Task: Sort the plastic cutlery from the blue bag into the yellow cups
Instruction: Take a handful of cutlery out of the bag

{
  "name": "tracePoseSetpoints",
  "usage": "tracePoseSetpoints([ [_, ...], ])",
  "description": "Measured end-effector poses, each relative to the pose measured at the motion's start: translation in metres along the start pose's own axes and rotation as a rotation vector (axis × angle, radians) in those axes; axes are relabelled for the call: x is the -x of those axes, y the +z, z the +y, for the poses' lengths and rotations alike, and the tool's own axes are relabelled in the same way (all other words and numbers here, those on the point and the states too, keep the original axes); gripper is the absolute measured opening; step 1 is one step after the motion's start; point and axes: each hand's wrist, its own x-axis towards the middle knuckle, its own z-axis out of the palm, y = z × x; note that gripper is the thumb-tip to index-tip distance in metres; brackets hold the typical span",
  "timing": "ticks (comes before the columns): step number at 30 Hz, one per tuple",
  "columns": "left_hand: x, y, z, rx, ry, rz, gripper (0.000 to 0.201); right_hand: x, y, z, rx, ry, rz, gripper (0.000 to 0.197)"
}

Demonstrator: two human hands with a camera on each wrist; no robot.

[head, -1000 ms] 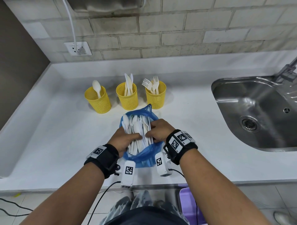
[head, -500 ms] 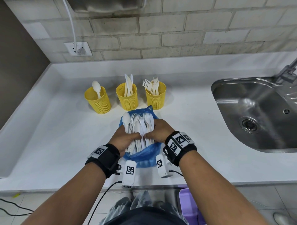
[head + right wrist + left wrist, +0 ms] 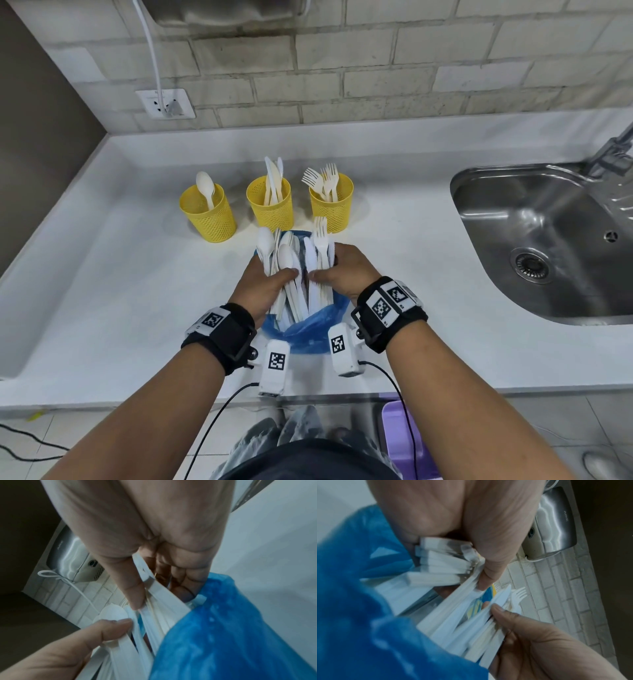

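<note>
White and bare, the bench [image 3: 102, 291] runs under a pale brick wall [image 3: 376, 68], with a steel sink [image 3: 548, 246] well off to the right of both hands.

Between the hands stands the blue bag [image 3: 308, 329], its mouth open, a thick bundle of white plastic cutlery [image 3: 298, 274] sticking up out of it. The left hand [image 3: 263, 284] grips the left part of the bundle, fingers [image 3: 489, 577] curled round the handles and thumb pressed on the near side; spoon bowls rise just past its fingertips. The right hand [image 3: 346, 270] grips the right part, thumb [image 3: 135, 595] pinching flat handles against the curled fingers, and a fork and some knife blades stand up beyond its knuckles. The two thumbs lie close together, a narrow gap between them. Bag plastic bunches beside the right hand's outer fingers and below both wrists.

Beyond the fingertips, a row of three yellow cups [image 3: 270, 202] stands on the bench. The one past the left hand holds a single spoon [image 3: 205, 186], the middle one knives [image 3: 274, 181], and the one past the right hand forks [image 3: 323, 181]. The nearest cups stand just beyond the raised cutlery tips.

A wall socket [image 3: 166, 104] with a white cable sits above, left of the cups.
</note>
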Motion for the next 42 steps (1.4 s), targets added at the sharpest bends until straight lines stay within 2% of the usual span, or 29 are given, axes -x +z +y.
tracePoseSetpoints([
  [6,0.0,0.007,0.001,0.004,0.017,-0.042,0.041,-0.003,0.003,-0.003,0.048,-0.024,-0.061,0.04],
  [13,0.001,0.016,0.009,0.049,0.043,-0.065,0.04,-0.003,-0.002,-0.013,0.132,-0.08,-0.126,0.037],
  [17,-0.001,0.019,0.005,0.049,0.018,-0.103,0.058,-0.01,-0.005,-0.018,0.208,-0.046,-0.12,0.039],
  [21,-0.002,0.015,0.003,-0.17,0.059,-0.203,0.086,-0.014,-0.009,-0.019,0.252,-0.013,-0.1,0.047],
  [23,0.0,0.019,0.002,-0.246,0.085,-0.226,0.091,-0.014,-0.01,-0.021,0.24,-0.007,-0.093,0.045],
  [28,-0.002,0.031,-0.006,-0.195,0.161,-0.06,0.078,-0.011,-0.006,-0.022,0.25,-0.044,-0.036,0.024],
  [33,-0.007,0.028,-0.016,-0.221,0.151,-0.045,0.079,-0.005,-0.005,-0.025,0.302,-0.062,-0.039,0.03],
  [37,-0.007,0.024,-0.02,-0.133,0.105,-0.035,0.074,-0.009,-0.01,-0.027,0.374,0.003,-0.098,0.025],
  [39,-0.006,0.022,-0.019,-0.107,0.085,-0.043,0.068,-0.013,-0.016,-0.028,0.362,0.046,-0.069,0.033],
  [42,-0.005,0.017,-0.018,-0.123,0.074,-0.074,0.066,-0.017,-0.026,-0.035,0.143,0.074,0.027,0.075],
])
